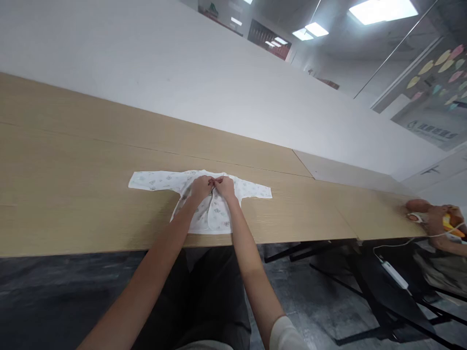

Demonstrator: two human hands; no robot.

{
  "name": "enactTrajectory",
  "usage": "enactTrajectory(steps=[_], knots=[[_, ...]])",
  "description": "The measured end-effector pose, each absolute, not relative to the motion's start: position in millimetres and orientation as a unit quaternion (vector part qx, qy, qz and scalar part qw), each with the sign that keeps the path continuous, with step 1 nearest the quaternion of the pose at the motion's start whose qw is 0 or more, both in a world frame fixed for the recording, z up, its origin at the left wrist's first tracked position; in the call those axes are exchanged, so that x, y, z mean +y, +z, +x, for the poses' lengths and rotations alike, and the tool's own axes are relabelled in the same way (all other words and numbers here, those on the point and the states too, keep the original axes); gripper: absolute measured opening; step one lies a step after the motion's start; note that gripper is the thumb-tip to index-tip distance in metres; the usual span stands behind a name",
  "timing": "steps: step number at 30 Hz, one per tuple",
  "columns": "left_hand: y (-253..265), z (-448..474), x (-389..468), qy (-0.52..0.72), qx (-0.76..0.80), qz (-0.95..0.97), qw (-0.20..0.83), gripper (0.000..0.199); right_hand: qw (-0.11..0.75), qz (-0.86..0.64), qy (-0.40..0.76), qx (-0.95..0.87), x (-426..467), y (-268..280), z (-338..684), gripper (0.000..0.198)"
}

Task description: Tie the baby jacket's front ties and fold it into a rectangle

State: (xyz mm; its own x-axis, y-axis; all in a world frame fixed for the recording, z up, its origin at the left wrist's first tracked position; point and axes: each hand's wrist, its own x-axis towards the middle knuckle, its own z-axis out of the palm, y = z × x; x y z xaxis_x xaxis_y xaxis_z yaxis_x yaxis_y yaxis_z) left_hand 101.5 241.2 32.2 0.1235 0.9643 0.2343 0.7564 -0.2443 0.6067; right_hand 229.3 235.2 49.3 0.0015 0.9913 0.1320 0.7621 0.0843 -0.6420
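A small white baby shirt (219, 221) with a scattered print lies flat on the wooden table, its sleeves stretched out to both sides. My left hand (202, 187) and my right hand (225, 187) meet at the upper middle of its front, near the neckline. The fingers of both hands are pinched together on the edges of the front opening. Whatever small fastening may be between the fingertips is hidden. Below my hands the curved front edge of the shirt runs down to the hem.
The long wooden table (83, 194) runs along a white wall (146, 73) with glass above it. At the far right a person's arm (447, 243) reaches over the table near orange and yellow items. A white power strip (394, 275) lies on a black folding chair (386, 296).
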Motion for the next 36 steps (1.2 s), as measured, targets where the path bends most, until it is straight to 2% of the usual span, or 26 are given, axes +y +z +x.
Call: enactTrajectory(steps=[5, 14, 30, 33, 36], knots=[[32.3, 102.5, 239.4, 0.308, 0.605, 0.712, 0.18, 0.032, 0.27, -0.655, 0.183, -0.682, 238.3, 50.0, 229.7, 0.017], [32.4, 102.5, 239.5, 0.335, 0.621, 0.681, 0.197, 0.031, 0.351, -0.646, 0.25, -0.63, 247.5, 37.9, 231.1, 0.016], [30.6, 101.5, 239.9, 0.378, 0.606, 0.669, 0.205, 0.028, 0.371, -0.626, 0.344, -0.593, 242.4, 43.0, 234.2, 0.03], [30.7, 101.8, 239.5, 0.391, 0.597, 0.667, 0.216, 0.026, 0.377, -0.623, 0.374, -0.574, 241.8, 43.8, 234.4, 0.028], [31.8, 101.5, 239.1, 0.401, 0.584, 0.667, 0.232, 0.024, 0.386, -0.615, 0.4, -0.56, 242.1, 43.0, 233.7, 0.016]])
